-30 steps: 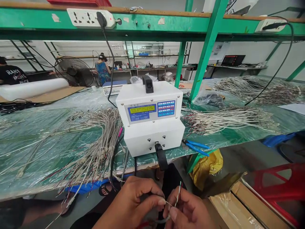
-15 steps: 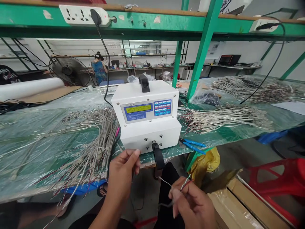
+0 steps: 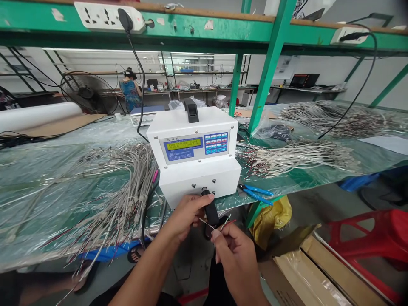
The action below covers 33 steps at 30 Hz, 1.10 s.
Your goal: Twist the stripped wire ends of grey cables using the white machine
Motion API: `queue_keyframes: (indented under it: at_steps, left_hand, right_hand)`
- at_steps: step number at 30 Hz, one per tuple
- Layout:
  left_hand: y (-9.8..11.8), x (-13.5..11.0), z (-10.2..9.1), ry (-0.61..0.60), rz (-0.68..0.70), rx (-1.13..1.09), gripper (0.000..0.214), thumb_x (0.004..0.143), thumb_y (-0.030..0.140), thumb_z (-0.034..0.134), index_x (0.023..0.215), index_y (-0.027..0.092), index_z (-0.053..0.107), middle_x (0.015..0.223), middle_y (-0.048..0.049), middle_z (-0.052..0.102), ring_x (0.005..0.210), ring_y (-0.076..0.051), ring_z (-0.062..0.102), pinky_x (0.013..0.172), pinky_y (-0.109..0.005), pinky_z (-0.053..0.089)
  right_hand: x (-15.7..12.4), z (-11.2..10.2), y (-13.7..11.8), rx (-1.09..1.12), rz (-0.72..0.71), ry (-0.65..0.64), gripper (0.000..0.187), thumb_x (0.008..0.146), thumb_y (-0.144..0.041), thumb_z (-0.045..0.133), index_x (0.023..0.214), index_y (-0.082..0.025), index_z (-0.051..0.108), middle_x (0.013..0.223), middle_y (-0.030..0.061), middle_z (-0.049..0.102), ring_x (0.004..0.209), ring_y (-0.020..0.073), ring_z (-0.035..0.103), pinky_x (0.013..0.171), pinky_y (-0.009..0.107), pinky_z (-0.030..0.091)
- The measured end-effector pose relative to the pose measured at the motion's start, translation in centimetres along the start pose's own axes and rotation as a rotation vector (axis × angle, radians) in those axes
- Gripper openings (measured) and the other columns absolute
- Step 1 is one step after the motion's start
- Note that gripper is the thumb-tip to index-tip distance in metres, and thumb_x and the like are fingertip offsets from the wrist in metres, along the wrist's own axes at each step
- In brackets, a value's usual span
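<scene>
Wires (image 3: pixel 226 221) pinched in right hand (image 3: pixel 234 248) look limp, best held just past fingertips (image 3: pixel 216 233). Black clamp (image 3: pixel 211 212) is touched by left hand (image 3: pixel 185 216), grip unclear.

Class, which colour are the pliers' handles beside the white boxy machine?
Blue plier handles, best seen in the head view.

Room: bright, even white light from where I stand; palest patch at the far glazed panel (image 3: pixel 204 63).
Green beam (image 3: pixel 242 29): face well lit, underside in deep shadow.
White machine (image 3: pixel 191 172): top bright, front greyer; characters on its yellow-green display (image 3: pixel 185 143) soft.
Plastic sheet (image 3: pixel 105 131): streaky glare, heavy toward the left.
Floor (image 3: pixel 191 267): dim.
Fan (image 3: pixel 86 91): grille hazy, fine detail lost.
Red stool (image 3: pixel 393 231): soft, stretched by wide-angle distortion.
Upper-right corner: darkened.
</scene>
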<state>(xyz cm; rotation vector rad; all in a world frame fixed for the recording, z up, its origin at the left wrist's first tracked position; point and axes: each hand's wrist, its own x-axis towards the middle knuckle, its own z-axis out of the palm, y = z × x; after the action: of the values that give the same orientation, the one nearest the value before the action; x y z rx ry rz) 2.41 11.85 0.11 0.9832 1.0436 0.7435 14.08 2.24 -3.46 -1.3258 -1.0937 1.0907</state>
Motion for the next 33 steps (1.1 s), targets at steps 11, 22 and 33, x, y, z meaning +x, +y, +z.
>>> queue_keyframes:
  at_steps: [11, 22, 33]
  left_hand:
    - [0.1, 0.2, 0.5, 0.039, -0.002, -0.035, 0.041, 0.072, 0.041, 0.070, 0.053, 0.020, 0.041, 0.044, 0.0102, 0.027, 0.040, -0.005, 0.016, 0.041, -0.021, 0.010]
    - [-0.3, 0.0, 0.3, 0.036, 0.037, -0.020, 0.046, 0.075, 0.048, 0.073, 0.055, 0.019, 0.043, 0.046, 0.0092, 0.029, 0.040, -0.005, 0.019, 0.040, -0.021, 0.013]
    - [-6.6, -5.6, -0.5, 0.382, 0.104, -0.185, 0.061, 0.085, 0.069, 0.049, 0.078, 0.012, 0.067, 0.044, 0.0059, 0.036, 0.042, -0.012, 0.034, 0.043, -0.024, 0.031]
  right_hand:
    - [0.1, 0.2, 0.2, -0.090, -0.014, 0.022, 0.031, 0.089, -0.040, 0.050, 0.066, -0.020, 0.045, 0.055, -0.0058, 0.039, 0.050, 0.0109, 0.041, 0.050, 0.024, 0.031]
    - [0.6, 0.4, 0.0, -0.047, 0.038, 0.064, 0.031, 0.090, -0.041, 0.049, 0.068, -0.019, 0.046, 0.053, -0.0067, 0.040, 0.050, 0.0100, 0.039, 0.050, 0.022, 0.032]
    - [-0.1, 0.2, 0.4, 0.153, 0.153, 0.053, 0.033, 0.081, -0.046, 0.066, 0.082, -0.014, 0.061, 0.059, -0.0027, 0.055, 0.053, 0.0120, 0.054, 0.053, 0.022, 0.046]
